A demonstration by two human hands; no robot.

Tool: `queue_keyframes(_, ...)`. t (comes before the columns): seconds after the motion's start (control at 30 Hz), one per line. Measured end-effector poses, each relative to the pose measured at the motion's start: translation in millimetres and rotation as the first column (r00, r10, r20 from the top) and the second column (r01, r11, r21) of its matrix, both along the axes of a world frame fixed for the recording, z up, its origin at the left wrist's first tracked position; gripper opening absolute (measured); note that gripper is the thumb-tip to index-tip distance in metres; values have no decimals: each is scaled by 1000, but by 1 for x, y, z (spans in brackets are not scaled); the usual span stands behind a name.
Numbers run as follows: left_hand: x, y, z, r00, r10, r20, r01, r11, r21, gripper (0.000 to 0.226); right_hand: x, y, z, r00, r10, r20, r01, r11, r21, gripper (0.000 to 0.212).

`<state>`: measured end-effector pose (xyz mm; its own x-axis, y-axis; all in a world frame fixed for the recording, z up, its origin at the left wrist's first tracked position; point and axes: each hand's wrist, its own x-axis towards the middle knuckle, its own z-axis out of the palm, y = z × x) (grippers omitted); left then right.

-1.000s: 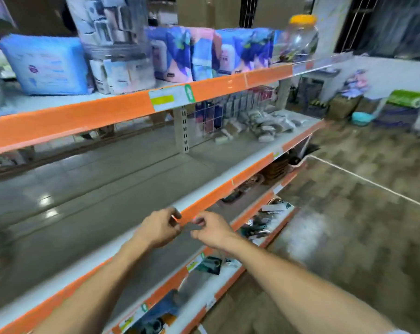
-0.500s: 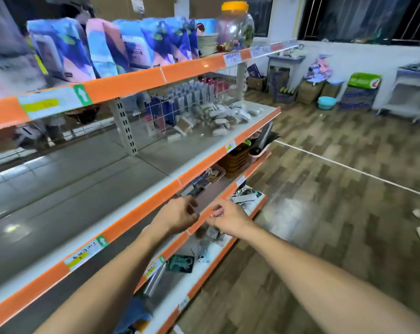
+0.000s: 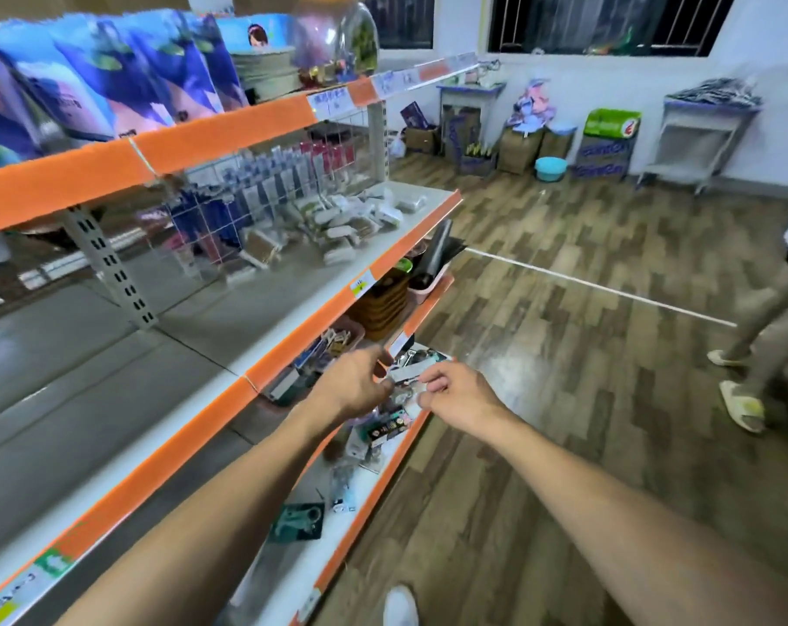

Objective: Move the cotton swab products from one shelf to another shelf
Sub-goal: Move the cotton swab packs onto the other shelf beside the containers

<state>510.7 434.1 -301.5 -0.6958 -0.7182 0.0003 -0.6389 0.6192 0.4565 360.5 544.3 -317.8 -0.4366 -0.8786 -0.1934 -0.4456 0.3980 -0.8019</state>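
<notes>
The cotton swab products (image 3: pixel 338 228) lie as a loose pile of several small packs at the far right end of the middle shelf (image 3: pixel 247 305), in front of a wire rack of hanging cards. My left hand (image 3: pixel 356 384) and my right hand (image 3: pixel 462 395) hover close together in the air, well short of the pile and lower, in front of the lower shelves. Both hands have loosely curled fingers and nothing in them. The near stretch of the middle shelf is bare grey metal.
Blue and pink soft packs (image 3: pixel 112 79) and a clear jar (image 3: pixel 338 42) stand on the top shelf. Small carded goods (image 3: pixel 383 429) and brown baskets (image 3: pixel 383 305) fill the lower shelves. Another person's legs (image 3: pixel 767 336) stand at the right on the wood floor. Boxes and a blue basin (image 3: pixel 550 168) line the far wall.
The view has travelled right along the shelving, so the swab pile is nearer. My hands, still together, have dropped from the middle shelf's orange edge to in front of the lower shelves.
</notes>
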Motion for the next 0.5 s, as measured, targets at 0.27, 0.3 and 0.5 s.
queue_keyframes(0.27, -74, -83, -2, 1000, 11, -1, -11, 1000, -25, 34, -74, -79, 1, 1000, 18, -24, -18, 1000, 18, 25)
queue_keyframes(0.3, -83, -96, -1, 1000, 11, 1, -11, 1000, -27, 33, -84, -92, 1, 1000, 21, -20, -21, 1000, 17, 24)
queue_keyframes(0.5, -133, -166, 9, 999, 54, 3, -54, 998, -23, 28, -136, -163, -1, 999, 19, 43, -19, 1000, 8, 15)
